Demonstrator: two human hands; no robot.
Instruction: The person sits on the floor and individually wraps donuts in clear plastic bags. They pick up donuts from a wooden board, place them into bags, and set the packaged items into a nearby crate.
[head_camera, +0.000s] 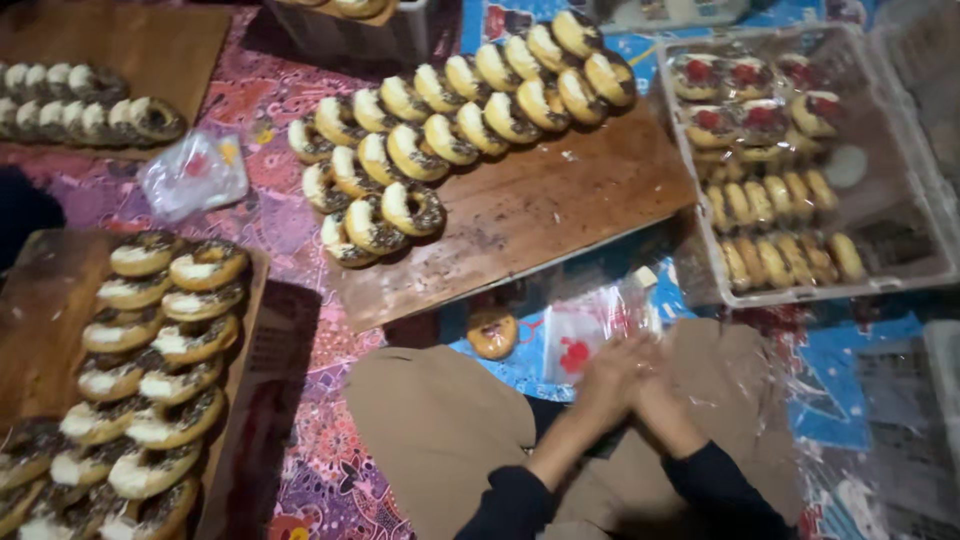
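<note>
My left hand (612, 378) and my right hand (662, 400) meet over my lap, fingers closed together on a clear plastic bag (590, 335) with a red mark. The bag's thin film is blurred, so its exact edges are hard to see. A single bagged donut (492, 333) lies on the mat just left of the bag. Ahead of me a wooden board (540, 215) carries rows of donuts (450, 135) topped with white icing and dark sprinkles.
A clear plastic tray (880, 285) at the right holds packed donuts, some red-topped. Another board (40, 290) at the left bears two donut rows. A far-left board (150, 50) has more. A crumpled plastic bag (193, 172) lies on the patterned mat.
</note>
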